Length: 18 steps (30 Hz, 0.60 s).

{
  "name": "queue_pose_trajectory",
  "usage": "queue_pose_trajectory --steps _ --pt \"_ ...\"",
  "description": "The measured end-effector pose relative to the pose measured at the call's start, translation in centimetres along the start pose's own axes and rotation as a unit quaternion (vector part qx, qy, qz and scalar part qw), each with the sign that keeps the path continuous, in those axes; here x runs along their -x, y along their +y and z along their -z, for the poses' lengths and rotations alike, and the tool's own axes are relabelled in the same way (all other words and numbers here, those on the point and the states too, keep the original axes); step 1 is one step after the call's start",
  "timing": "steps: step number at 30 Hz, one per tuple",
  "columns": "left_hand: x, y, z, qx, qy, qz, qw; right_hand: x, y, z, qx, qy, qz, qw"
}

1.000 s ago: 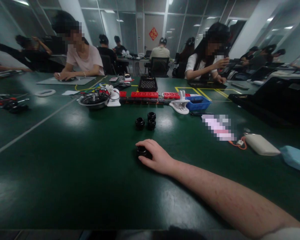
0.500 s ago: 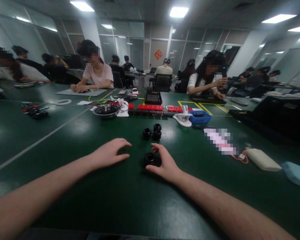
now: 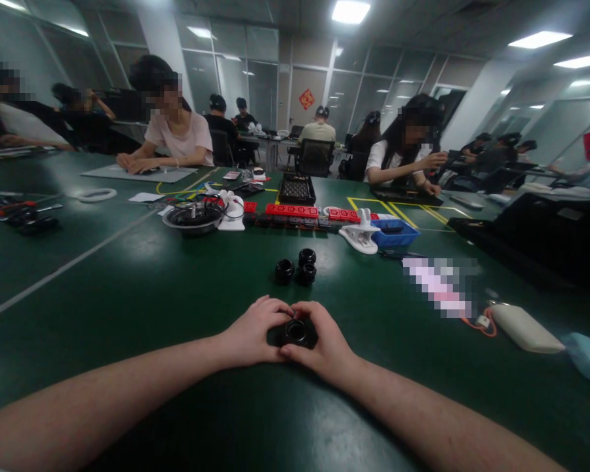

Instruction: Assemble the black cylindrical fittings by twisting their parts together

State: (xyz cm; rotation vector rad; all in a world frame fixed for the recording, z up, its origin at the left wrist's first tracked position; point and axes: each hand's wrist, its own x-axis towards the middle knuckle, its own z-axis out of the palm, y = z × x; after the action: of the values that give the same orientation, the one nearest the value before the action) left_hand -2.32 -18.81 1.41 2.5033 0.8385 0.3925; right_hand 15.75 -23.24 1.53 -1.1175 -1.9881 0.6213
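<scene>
A short, black, ring-shaped part (image 3: pixel 295 332) with a round hole on top stands upright on the green table. My left hand (image 3: pixel 255 333) curls round its left side, fingers at the back and thumb in front. From the right, my right hand (image 3: pixel 327 344) closes round the same part, its thumb at the front edge. The fingertips and thumbs of both hands meet or nearly meet. Behind them stand three similar black parts, grouped closely: a left one (image 3: pixel 284 271), a back one (image 3: pixel 307 257) and a front right one (image 3: pixel 306 273).
Farther back are a metal bowl (image 3: pixel 191 219) with cables, a red power strip (image 3: pixel 292 210), a white clip stand (image 3: pixel 360 233), a blue bin (image 3: pixel 396 233) and a black tray (image 3: pixel 296 191). A cream pouch (image 3: pixel 526 328) lies right. Other people sit across the table.
My left hand has moved right, from apart to round the black ring-shaped part. My right hand has stayed about it. The camera view has shifted slightly.
</scene>
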Motion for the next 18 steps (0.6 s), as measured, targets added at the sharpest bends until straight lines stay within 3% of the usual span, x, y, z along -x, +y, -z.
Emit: queue_pose_trajectory --steps 7,18 --pt "0.09 0.26 0.14 0.002 0.015 0.012 1.0 0.35 0.14 0.83 -0.052 -0.052 0.077 0.994" --pt "0.11 0.0 0.08 0.0 0.011 0.016 1.0 0.23 0.11 0.19 0.019 0.045 0.005 0.999"
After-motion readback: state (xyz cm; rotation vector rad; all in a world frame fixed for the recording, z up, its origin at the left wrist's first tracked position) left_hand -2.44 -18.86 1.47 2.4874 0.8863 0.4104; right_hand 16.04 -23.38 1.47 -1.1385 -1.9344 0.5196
